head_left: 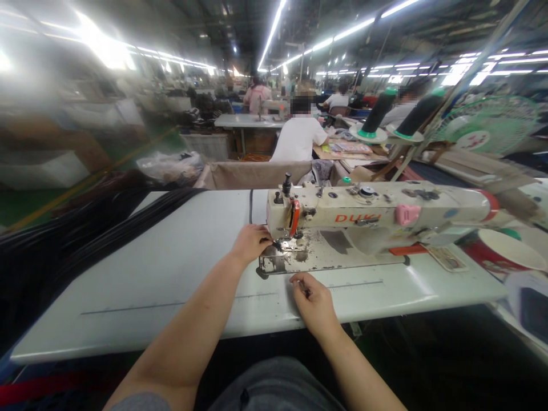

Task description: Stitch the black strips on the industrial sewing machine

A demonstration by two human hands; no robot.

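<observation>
A cream sewing machine (334,211) with red lettering stands on the pale table (184,274). My left hand (252,242) is beside the needle area, left of the lit needle plate (291,246). Its fingers are bent together at a small dark piece whose outline is unclear. My right hand (311,297) rests on the table just in front of the machine bed, fingers curled and thumb near the fingertips. A small dark thing shows within its curl, too small to name.
Long black fabric strips (124,234) lie over the table's left end. Behind the machine stands a fabric-lined bin (248,174). Black thread cones (379,114) and a green fan (483,125) are at the right. A person in white (297,140) sits beyond the bin.
</observation>
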